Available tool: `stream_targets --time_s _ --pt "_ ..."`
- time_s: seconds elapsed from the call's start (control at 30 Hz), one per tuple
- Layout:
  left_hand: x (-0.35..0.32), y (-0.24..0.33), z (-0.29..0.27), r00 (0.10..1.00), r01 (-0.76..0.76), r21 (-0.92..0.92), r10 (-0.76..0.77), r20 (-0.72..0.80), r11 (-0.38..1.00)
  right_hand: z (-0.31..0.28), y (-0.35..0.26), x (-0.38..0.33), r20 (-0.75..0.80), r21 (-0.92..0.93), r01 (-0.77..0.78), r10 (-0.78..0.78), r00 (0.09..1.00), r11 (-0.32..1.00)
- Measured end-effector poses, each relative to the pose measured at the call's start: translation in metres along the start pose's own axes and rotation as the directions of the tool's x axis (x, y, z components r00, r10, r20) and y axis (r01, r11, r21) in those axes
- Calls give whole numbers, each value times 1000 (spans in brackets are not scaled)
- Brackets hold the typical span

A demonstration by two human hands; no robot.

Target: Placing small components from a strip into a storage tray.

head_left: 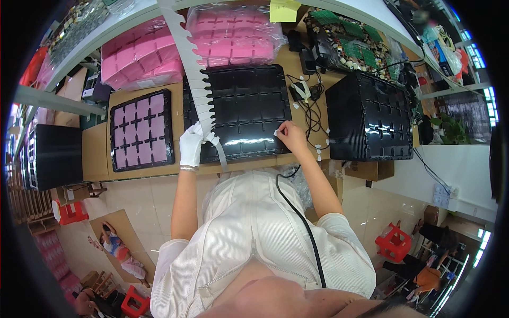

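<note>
A long whitish strip (192, 63) with a notched right edge runs down from the shelf's front to the table edge. My left hand (190, 147), in a white glove, is closed on this strip near its lower end, over the left side of a black compartmented tray (249, 100). My bare right hand (292, 138) pinches a small white piece (276, 133) at the tray's lower right corner. Whether that piece touches the tray I cannot tell. Left of the tray lies another black tray (113, 139) with pink pads in its compartments.
A tall stack of black trays (366, 116) stands at the right. Pink trays in clear plastic (233, 34) sit at the back, below a white shelf (140, 13). Tangled black cables (316, 103) and white scraps lie beside the tray. Green circuit boards (347, 32) fill the far right.
</note>
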State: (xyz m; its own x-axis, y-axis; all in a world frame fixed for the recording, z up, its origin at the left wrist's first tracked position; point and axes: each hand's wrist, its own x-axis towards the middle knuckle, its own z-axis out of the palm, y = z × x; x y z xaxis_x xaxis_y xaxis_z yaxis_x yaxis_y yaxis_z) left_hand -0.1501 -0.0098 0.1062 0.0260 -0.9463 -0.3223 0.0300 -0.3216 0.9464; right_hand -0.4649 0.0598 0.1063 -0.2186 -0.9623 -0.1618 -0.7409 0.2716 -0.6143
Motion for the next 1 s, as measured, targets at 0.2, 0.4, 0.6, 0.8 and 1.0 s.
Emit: stream_targets --time_s 0.2,0.4,0.6,0.8,1.0 --pt "-8 16 8 1000 15 97 -16 2 995 -3 -5 1 17 -34 -16 16 1000 999" --pt "-11 23 10 1000 11 111 -11 -5 994 7 3 3 -108 -59 111 -117 987 992" --pt "-3 -5 -12 998 1 108 6 -63 994 -12 34 -41 63 631 -91 66 996 770" --pt "-19 15 -17 997 36 278 -18 -70 960 6 230 -140 -112 58 -559 562 820 827" --pt "-32 22 -17 999 -27 357 34 -13 934 47 311 -184 -415 -841 -366 -42 909 400"
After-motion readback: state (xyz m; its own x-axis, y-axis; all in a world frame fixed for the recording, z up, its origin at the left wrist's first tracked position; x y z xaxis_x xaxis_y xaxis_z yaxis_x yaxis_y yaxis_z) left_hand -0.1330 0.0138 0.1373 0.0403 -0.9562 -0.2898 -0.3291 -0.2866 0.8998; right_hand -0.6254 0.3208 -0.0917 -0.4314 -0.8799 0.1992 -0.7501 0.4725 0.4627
